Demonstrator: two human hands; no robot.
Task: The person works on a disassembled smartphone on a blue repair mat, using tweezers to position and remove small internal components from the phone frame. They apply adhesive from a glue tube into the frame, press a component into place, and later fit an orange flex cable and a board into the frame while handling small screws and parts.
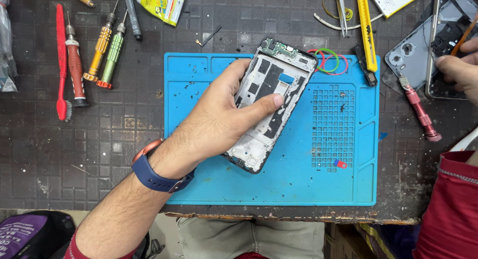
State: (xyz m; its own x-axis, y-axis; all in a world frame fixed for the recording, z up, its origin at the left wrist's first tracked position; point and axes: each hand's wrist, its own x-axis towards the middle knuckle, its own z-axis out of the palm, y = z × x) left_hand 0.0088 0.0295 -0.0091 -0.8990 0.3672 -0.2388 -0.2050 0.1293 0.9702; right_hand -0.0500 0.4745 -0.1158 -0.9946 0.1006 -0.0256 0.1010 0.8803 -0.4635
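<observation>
Fingers (259, 105) of my left hand (219, 119) wrap the opened phone frame (271, 100) over the blue mat (328, 179); its back is already off, boards still seated. My right hand is out of view. A yellow-green packet (162, 4) lies at the surface's (99, 154) top edge.

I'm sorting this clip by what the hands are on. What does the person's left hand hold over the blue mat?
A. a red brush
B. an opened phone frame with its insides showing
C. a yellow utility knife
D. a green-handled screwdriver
B: the left hand grips the opened phone frame over the blue mat, with its thumb across the bare inner side.
</observation>
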